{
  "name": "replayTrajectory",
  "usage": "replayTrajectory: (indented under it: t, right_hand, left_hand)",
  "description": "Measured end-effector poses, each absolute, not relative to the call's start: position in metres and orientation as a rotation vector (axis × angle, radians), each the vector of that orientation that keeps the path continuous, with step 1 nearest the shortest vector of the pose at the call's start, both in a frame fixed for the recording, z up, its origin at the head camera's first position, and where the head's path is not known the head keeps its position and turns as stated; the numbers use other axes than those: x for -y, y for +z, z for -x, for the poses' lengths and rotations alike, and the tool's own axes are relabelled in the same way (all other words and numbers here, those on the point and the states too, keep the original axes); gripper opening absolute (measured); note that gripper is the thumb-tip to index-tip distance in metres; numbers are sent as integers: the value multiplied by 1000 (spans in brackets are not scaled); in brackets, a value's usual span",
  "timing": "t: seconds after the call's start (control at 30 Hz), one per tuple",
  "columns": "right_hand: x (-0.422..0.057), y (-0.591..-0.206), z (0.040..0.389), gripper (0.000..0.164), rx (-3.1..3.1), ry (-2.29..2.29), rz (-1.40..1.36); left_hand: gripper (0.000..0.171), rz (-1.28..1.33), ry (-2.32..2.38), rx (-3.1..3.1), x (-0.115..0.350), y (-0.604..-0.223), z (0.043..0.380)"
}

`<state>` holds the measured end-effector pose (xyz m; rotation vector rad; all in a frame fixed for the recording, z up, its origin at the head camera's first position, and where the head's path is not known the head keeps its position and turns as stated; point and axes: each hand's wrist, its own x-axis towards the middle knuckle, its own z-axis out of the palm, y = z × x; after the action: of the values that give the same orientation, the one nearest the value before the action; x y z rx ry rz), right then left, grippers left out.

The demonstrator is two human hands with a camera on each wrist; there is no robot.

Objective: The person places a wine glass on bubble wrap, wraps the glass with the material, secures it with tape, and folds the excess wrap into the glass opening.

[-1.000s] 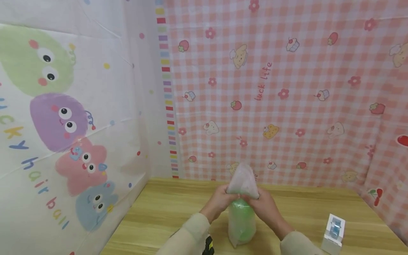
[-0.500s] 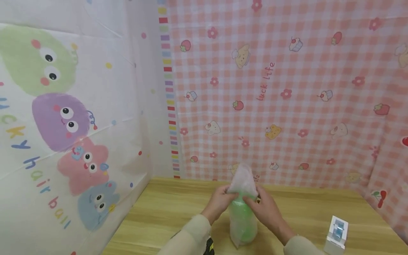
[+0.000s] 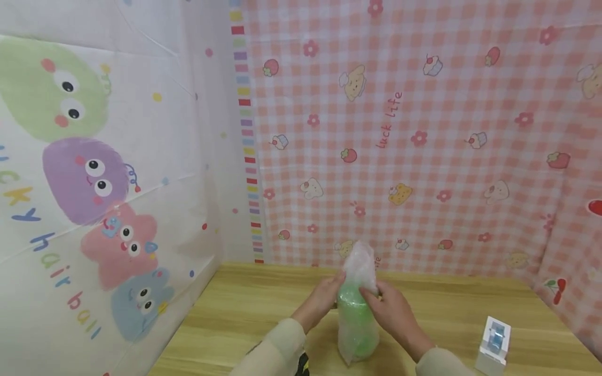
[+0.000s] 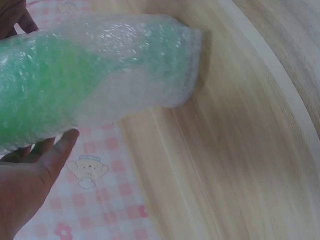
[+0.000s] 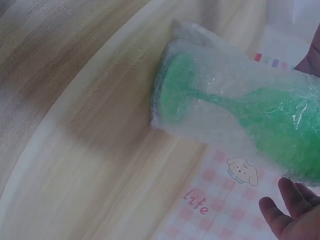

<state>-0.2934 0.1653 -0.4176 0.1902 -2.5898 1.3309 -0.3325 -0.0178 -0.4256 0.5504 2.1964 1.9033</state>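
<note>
A green goblet [image 5: 270,120], its foot, stem and bowl showing through, is wrapped in clear bubble wrap [image 3: 359,261] and stands upright on the table. The top of the wrap rises to a narrow end above the glass. On its left side my left hand [image 3: 322,297] touches the wrap with fairly straight fingers; the left wrist view shows fingertips [image 4: 70,137] against it. My right hand [image 3: 395,313] pinches the wrap's upper right side, thumb in front and fingers partly hidden behind.
A white box [image 3: 494,344] with a blue item in it stands on the wooden table [image 3: 437,303] at right. Part of a black and yellow object [image 3: 302,364] shows beside the left sleeve. Patterned cloths hang behind and at left.
The folded top of the wrap has straightened upward. My left hand has shifted from pinching its front to touching its left side; the right thumb stays on the front.
</note>
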Motion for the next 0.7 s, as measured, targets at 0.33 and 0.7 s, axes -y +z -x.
replayTrajectory:
  t: [0.33,0.7]
  right_hand:
    - [-166,-417,289,77,2602,1445,-193]
    - [-162,-417,293,62,2576,1531,-157]
  left_hand:
    - [51,-584,1867,-2281,12,-424,328]
    - [50,-560,1878,-2318,11,-426,329]
